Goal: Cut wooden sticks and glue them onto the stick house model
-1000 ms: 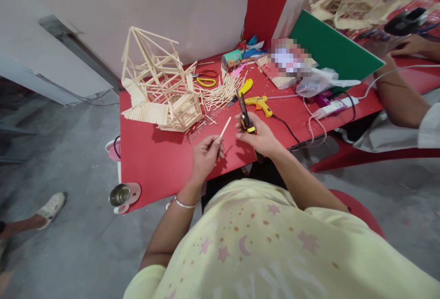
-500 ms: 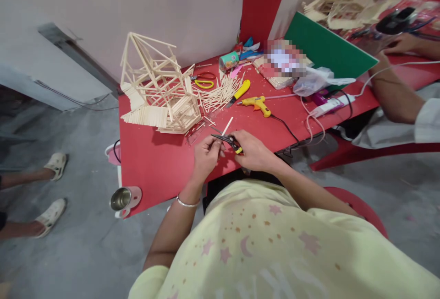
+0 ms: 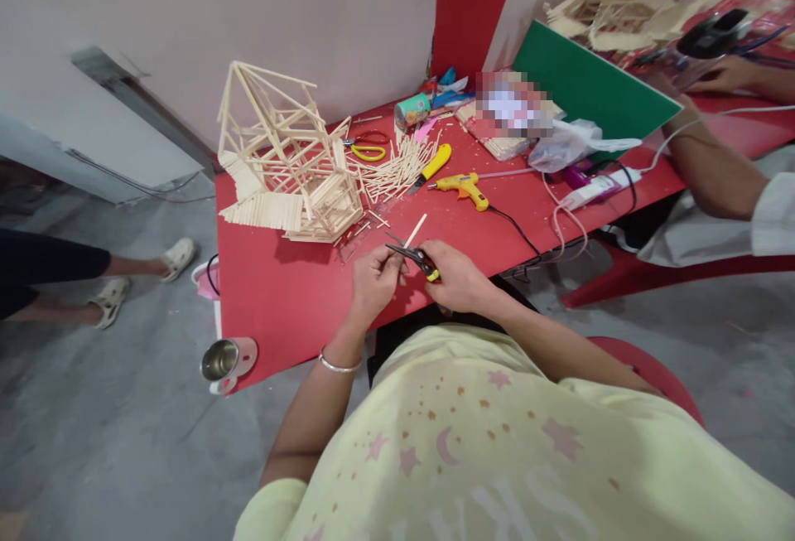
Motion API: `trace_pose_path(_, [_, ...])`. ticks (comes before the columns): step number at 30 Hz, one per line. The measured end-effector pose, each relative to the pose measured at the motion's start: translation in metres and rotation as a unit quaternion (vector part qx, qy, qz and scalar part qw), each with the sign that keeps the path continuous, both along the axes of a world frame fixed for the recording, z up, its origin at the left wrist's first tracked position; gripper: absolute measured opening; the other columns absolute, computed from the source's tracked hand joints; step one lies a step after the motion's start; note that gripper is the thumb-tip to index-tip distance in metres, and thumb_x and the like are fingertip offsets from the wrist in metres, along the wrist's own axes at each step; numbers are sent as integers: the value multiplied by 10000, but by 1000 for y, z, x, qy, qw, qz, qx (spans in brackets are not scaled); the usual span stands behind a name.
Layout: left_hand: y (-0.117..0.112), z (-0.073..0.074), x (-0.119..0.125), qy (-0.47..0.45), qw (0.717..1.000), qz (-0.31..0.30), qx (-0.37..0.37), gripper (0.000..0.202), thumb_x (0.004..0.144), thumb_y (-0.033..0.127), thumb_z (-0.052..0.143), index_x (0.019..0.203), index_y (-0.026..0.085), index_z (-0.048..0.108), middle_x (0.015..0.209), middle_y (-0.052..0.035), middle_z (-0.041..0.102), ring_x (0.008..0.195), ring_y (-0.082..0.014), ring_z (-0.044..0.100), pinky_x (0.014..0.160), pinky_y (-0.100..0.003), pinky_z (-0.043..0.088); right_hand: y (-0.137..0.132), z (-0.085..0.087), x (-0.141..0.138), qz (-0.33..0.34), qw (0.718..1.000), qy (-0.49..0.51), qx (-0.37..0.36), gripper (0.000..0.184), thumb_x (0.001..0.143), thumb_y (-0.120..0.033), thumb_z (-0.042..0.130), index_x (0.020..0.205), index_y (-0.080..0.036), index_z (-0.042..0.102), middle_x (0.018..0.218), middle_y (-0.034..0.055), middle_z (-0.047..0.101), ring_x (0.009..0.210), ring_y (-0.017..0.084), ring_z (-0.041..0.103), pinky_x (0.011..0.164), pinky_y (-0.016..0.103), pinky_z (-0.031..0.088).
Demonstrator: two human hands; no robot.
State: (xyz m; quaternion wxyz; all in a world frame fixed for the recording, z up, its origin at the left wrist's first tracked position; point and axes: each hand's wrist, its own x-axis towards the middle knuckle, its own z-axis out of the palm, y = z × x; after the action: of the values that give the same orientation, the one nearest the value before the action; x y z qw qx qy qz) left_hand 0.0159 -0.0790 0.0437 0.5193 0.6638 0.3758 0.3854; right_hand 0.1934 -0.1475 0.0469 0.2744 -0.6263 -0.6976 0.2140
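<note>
My left hand [image 3: 373,282] pinches a thin wooden stick [image 3: 415,230] that points up and away over the red table [image 3: 291,292]. My right hand [image 3: 456,276] is closed on a small cutter with yellow handles [image 3: 415,258], whose dark jaws lie across the stick just above my left fingers. A stick-built house frame [image 3: 286,164] stands at the table's far left. A loose pile of sticks [image 3: 397,168] lies behind my hands.
A yellow glue gun [image 3: 463,187], a yellow knife [image 3: 433,165], scissors [image 3: 369,146] and a tape roll [image 3: 415,108] lie further back. A steel cup [image 3: 219,359] sits by the table corner. Another person's arm [image 3: 714,172] rests at the right; someone's legs [image 3: 93,276] are at the left.
My right hand brought the cutter down from upright and laid its jaws across the stick in my left hand. The person at the left walked further right.
</note>
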Motion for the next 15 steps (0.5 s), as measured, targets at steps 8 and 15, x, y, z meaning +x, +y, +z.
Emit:
trace_pose_path(8, [6,-7,-3,40,997,34,49,216,920,269,620,1085,200,741,878,-48,735,659,-153,653,631,-276,522,7,-8,21,-54,981,-186,29,382,747,-196,628,1125,-153,597,1008,130,622,880,263,543,752,350,350])
trace_pose_path(15, [19,30,4,217,890,-25,400,220,946,267,648,1151,244,726,1293,-147,677,1325,-335,554,1119,-513,395,25,2,49,23,924,-375,70,318,845,-181,575,1144,-115,661,1050,198,610,957,322,505,797,412,270])
